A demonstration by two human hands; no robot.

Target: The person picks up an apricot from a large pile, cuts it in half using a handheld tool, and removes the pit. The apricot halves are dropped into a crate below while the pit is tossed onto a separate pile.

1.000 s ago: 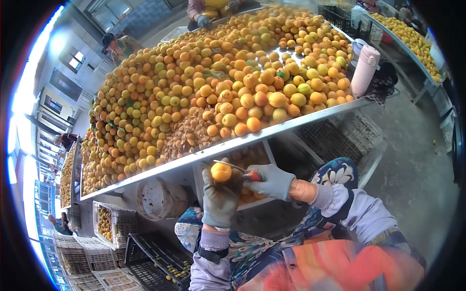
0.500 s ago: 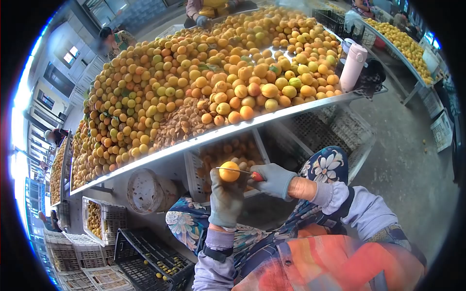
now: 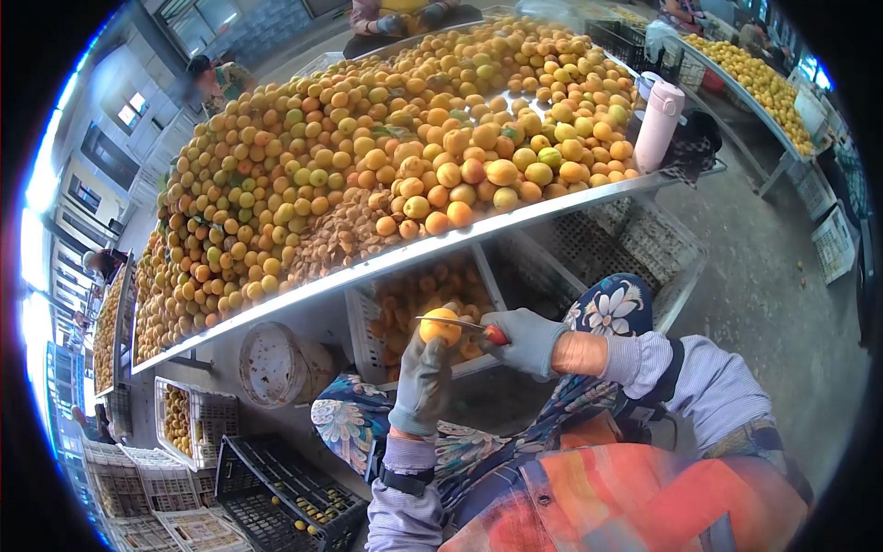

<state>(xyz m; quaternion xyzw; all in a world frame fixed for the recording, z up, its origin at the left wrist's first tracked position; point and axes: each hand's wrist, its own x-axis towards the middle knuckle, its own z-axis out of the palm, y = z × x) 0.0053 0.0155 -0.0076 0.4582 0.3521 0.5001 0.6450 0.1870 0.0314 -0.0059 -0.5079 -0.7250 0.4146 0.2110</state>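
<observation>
My left hand (image 3: 425, 382), in a grey glove, is closed around an apricot (image 3: 439, 333) at its fingertips. In my gloved right hand (image 3: 527, 340) is the red handle of a small knife (image 3: 464, 323). Its thin blade lies across the upper part of the apricot. Both hands are over my lap, above a white crate (image 3: 370, 342) of apricot pieces. Beyond them, a metal-edged table (image 3: 432, 248) bears a big heap of apricots (image 3: 340, 147). A pile of brown apricot pits (image 3: 336, 235) lies near its front edge.
A pink bottle (image 3: 659, 127) stands at the table's right end. Below and left are a dirty white bucket (image 3: 269, 363), a white crate with fruit (image 3: 216, 419) and a black crate (image 3: 248, 474). Other people sit behind the table.
The left hand has turned, and the apricot with the knife has shifted slightly right. The knife blade now slants across the fruit. Across the table, a person's gloved hands have moved.
</observation>
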